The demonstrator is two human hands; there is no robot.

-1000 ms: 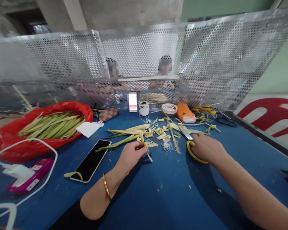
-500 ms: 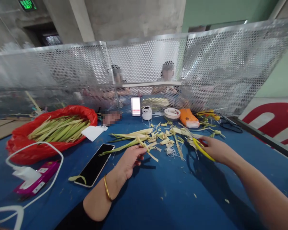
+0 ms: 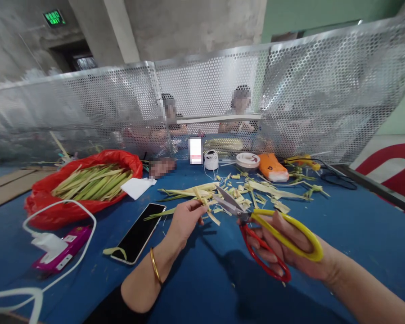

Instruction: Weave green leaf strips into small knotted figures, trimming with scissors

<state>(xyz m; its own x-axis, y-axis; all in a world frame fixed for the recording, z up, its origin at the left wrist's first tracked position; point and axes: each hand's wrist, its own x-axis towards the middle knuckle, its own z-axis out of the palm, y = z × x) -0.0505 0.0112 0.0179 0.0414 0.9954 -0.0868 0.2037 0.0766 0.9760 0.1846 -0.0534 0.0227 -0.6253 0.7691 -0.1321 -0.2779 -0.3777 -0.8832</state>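
My left hand (image 3: pixel 185 220) pinches a pale green leaf strip (image 3: pixel 205 208) just above the blue table (image 3: pixel 202 279); a gold bangle sits on that wrist. My right hand (image 3: pixel 286 247) grips scissors (image 3: pixel 256 220) with one yellow and one red handle, fingers through the loops. Their blades are spread and point left at the strip, close to my left fingertips. Behind them lies a scatter of cut leaf pieces (image 3: pixel 253 191).
A red bag of green leaves (image 3: pixel 84 184) lies at the left. A phone (image 3: pixel 138 231), a pink power strip with white cable (image 3: pixel 62 252), a white thread spool (image 3: pixel 211 159), a tape roll (image 3: pixel 247 160) and an orange tool (image 3: pixel 272 167) are nearby. Perforated metal screens (image 3: pixel 290 90) fence the table; two people sit behind.
My right hand picked the scissors up from the table, brought them toward me and to the left, and opened the blades beside the strip. My left hand kept its pinch.
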